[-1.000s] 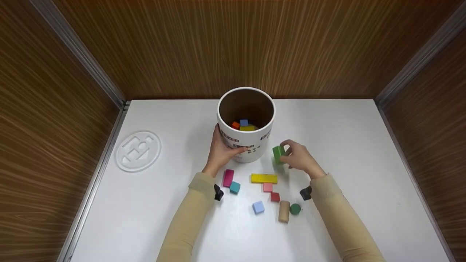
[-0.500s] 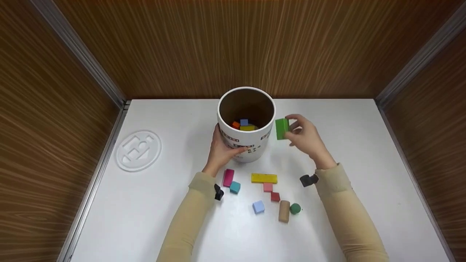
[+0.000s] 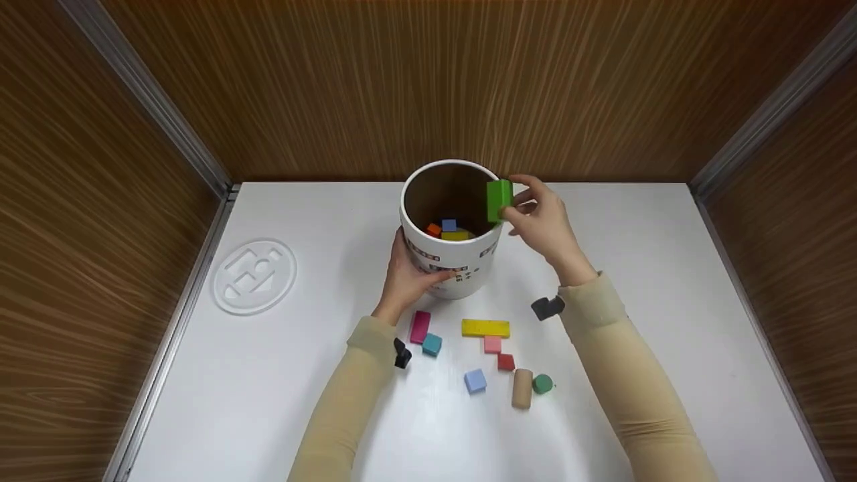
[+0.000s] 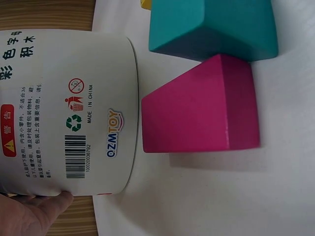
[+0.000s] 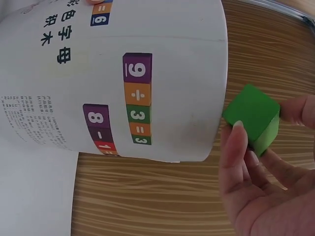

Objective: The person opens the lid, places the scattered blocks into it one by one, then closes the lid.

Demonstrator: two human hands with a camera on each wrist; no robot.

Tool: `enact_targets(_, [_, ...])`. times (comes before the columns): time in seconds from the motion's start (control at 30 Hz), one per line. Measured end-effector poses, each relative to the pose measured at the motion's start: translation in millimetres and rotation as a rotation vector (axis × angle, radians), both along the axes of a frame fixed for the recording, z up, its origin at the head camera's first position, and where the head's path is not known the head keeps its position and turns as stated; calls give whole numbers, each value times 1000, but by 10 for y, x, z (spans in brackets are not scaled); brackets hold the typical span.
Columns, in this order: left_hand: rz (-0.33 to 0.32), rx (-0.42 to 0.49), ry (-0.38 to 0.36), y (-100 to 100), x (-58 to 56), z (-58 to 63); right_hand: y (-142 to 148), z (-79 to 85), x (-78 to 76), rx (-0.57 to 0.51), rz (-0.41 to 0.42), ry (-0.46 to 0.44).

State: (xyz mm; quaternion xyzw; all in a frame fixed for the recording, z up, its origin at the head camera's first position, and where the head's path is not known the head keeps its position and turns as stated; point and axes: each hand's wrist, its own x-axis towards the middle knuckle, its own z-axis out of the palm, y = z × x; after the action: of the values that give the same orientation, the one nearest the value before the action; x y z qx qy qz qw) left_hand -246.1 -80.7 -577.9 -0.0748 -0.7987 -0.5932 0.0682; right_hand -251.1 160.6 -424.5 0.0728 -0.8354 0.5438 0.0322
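A tall white cardboard toy-block tub [image 3: 438, 249] stands open-topped on the table. My left hand [image 3: 407, 280] grips its lower left side, thumb across the printed front; in the left wrist view only some fingers [image 4: 56, 206] show at the tub's edge. Between thumb and fingers, my right hand [image 3: 546, 226] pinches a green wooden block [image 3: 499, 199], held up at the tub's right rim and overlapping the opening. The right wrist view has this block [image 5: 251, 114] just beyond the tub's edge. Inside the tub lie a blue block [image 3: 448, 225], an orange one [image 3: 434, 230] and a yellow one [image 3: 455, 235].
In front of the tub lie magenta [image 3: 420, 327], teal [image 3: 432, 345], yellow [image 3: 485, 328], pink [image 3: 493, 344], red [image 3: 506, 362] and light blue [image 3: 475, 381] blocks. Nearby are a tan cylinder [image 3: 522, 389] and a green round piece [image 3: 543, 383]. A white oval plate with cut-out shapes [image 3: 258, 304] lies left.
My right hand has lifted the green block from low beside the tub, up and away, then leftward to the rim. The left hand and tub have stayed put.
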Motion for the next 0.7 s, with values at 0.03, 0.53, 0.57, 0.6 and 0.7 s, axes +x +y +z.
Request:
enact_targets(0.03, [1, -1, -2, 3, 3, 1, -6, -5, -10, -10, -1, 6])
enact_targets(0.53, [12, -11, -17, 13, 14, 1, 234, -575, -27, -44, 64, -117])
enact_targets(0.57, [12, -10, -15, 10, 16, -1, 261, -677, -50, -24, 86, -145])
enact_targets(0.6, [11, -13, -13, 9, 16, 0, 271, -743, -51, -7, 102, -172])
enact_targets(0.7, [4, -19, -7, -1, 20, 5, 265, -874, -49, 4, 127, -225])
